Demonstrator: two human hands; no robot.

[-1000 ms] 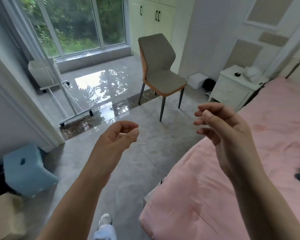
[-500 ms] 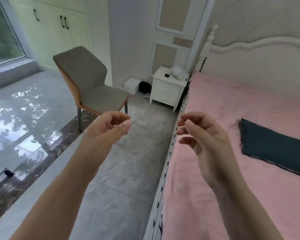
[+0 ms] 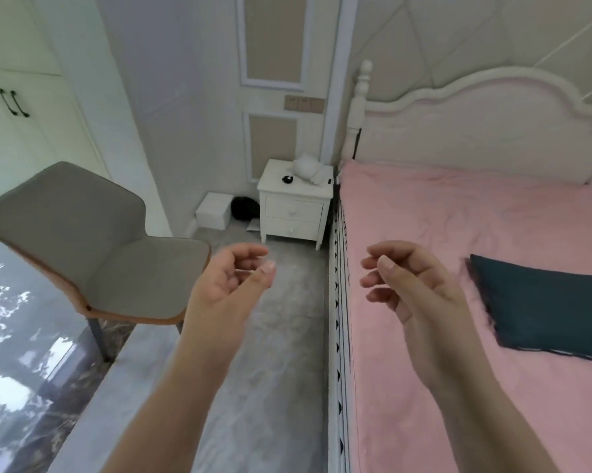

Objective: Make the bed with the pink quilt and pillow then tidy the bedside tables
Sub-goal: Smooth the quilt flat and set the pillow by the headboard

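The pink quilt [image 3: 441,233] lies spread flat over the bed on the right. A dark teal pillow [image 3: 543,305] rests on it at the right edge of view. A white bedside table [image 3: 294,206] stands by the headboard, carrying a small black object [image 3: 287,179] and crumpled white items [image 3: 310,169]. My left hand [image 3: 229,285] hovers over the floor beside the bed, fingers loosely curled, holding nothing. My right hand [image 3: 410,285] hovers above the quilt's left edge, also loosely curled around nothing.
A grey chair [image 3: 93,247] with orange trim stands on the left. A white box [image 3: 214,210] and a black object [image 3: 245,208] sit on the floor left of the bedside table. The white headboard [image 3: 475,124] backs the bed. Grey floor runs between chair and bed.
The view has swung right from the window and chair toward the headboard and bedside table. Both hands stay raised and empty in the same curled pose.
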